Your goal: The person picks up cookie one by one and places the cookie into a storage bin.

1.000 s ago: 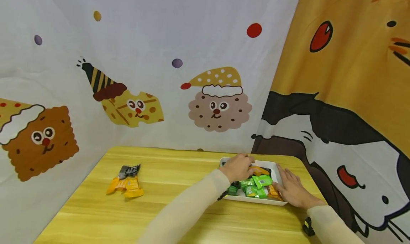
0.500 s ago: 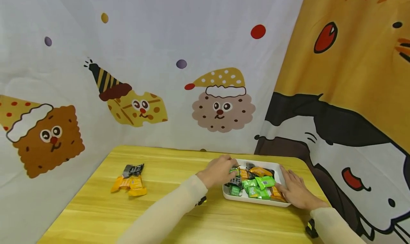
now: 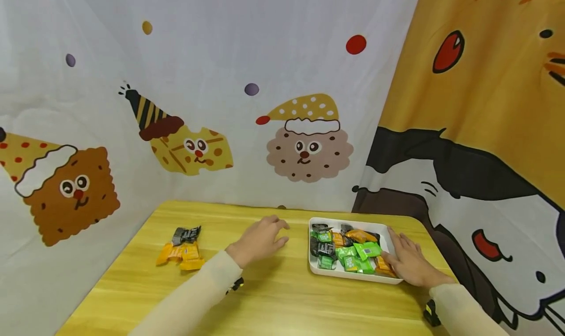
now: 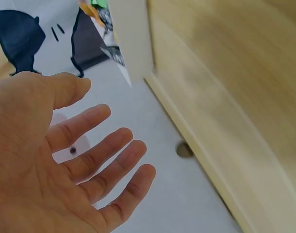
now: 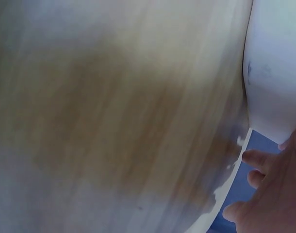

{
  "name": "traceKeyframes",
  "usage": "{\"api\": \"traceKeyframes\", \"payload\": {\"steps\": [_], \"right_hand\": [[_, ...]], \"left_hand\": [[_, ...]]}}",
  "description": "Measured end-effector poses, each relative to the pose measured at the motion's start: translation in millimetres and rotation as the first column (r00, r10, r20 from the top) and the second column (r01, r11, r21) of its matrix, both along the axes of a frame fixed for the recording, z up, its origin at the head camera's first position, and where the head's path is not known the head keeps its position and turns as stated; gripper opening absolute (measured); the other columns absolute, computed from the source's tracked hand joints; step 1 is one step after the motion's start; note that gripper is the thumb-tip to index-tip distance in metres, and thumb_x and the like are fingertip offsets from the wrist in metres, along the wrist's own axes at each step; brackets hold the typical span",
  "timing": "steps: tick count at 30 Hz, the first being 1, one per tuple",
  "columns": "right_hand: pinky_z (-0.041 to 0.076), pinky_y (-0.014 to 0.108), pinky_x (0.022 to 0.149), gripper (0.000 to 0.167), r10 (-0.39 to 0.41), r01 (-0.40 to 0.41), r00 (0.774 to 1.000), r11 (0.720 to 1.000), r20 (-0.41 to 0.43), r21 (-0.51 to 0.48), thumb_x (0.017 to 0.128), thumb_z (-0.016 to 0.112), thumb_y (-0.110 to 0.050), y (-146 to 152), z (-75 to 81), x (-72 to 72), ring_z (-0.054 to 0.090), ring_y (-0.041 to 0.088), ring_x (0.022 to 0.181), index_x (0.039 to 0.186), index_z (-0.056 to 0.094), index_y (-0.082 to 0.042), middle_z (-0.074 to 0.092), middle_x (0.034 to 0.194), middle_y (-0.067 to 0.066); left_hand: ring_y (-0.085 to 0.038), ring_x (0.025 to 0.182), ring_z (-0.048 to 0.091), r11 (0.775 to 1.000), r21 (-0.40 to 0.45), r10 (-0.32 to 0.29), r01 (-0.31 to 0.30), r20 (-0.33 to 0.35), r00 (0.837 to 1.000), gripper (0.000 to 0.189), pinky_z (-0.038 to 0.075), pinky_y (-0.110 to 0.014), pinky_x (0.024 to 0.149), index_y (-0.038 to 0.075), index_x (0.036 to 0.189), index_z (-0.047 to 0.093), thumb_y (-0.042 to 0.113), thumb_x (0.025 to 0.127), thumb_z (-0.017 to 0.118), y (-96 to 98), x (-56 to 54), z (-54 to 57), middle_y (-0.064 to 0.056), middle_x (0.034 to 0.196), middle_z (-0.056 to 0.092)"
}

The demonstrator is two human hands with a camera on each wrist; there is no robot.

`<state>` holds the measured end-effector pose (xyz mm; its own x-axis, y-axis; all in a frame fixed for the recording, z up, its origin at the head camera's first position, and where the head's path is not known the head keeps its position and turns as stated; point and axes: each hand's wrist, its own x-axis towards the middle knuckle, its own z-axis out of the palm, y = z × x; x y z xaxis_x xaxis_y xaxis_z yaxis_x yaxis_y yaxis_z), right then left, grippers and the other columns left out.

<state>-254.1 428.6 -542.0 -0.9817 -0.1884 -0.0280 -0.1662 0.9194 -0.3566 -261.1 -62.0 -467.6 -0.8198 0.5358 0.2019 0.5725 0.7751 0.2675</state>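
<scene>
My left hand hovers over the table, left of the white tray. The left wrist view shows its palm and loosely spread fingers, holding nothing. Small wrapped candies fill much of the tray: green, black and orange. Against the tray's right side rests my right hand, fingers extended along the rim and thumb reaching over the edge by an orange candy. In the right wrist view, part of that hand shows beside the tray wall.
A small group of candies lies at the table's left, a black one behind orange ones. The wooden table ends at a white printed curtain behind, with an orange printed curtain on the right.
My left hand has left the tray's candies and moved left over the table, its fingers loosening. My right hand stays at the tray's right side. The head view has shifted slightly.
</scene>
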Motion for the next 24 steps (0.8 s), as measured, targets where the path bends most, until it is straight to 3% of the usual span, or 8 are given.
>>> {"api": "traceKeyframes", "payload": {"steps": [8,16,24], "right_hand": [[0.013,0.097,0.128,0.099,0.000,0.000,1.000,1.000,-0.002,0.009,0.120,0.057,-0.057,-1,-0.6,1.7,0.019,0.075,0.167,0.186,0.010,0.000,0.027,0.181,0.048],[0.015,0.096,0.129,0.097,0.004,-0.004,1.000,1.000,-0.002,0.013,0.120,0.056,-0.057,-5,3.0,1.6,0.020,0.074,0.168,0.185,0.012,0.000,0.027,0.181,0.048],[0.016,0.097,0.128,0.097,-0.001,0.001,1.000,1.000,-0.008,0.031,0.120,0.056,-0.057,-4,4.5,3.0,0.021,0.074,0.168,0.185,0.011,0.000,0.028,0.181,0.047]], "left_hand": [[-0.035,0.124,0.076,0.993,0.037,0.106,-0.109,0.069,0.992,0.038,0.069,-0.052,0.096,0.011,0.148,0.077,0.029,0.115,0.078,-64.7,15.6,-8.8,-0.014,0.146,0.076],[-0.042,0.133,0.073,0.977,0.040,0.211,-0.211,0.014,0.977,0.039,0.064,-0.070,0.104,0.013,0.144,0.079,0.025,0.108,0.087,-122.6,36.8,-21.8,-0.017,0.148,0.075],[-0.055,0.147,0.064,0.963,0.014,0.271,-0.271,-0.007,0.963,0.052,0.055,-0.084,0.112,0.012,0.149,0.076,0.027,0.103,0.093,-155.6,46.3,-26.7,-0.026,0.162,0.065]]}}
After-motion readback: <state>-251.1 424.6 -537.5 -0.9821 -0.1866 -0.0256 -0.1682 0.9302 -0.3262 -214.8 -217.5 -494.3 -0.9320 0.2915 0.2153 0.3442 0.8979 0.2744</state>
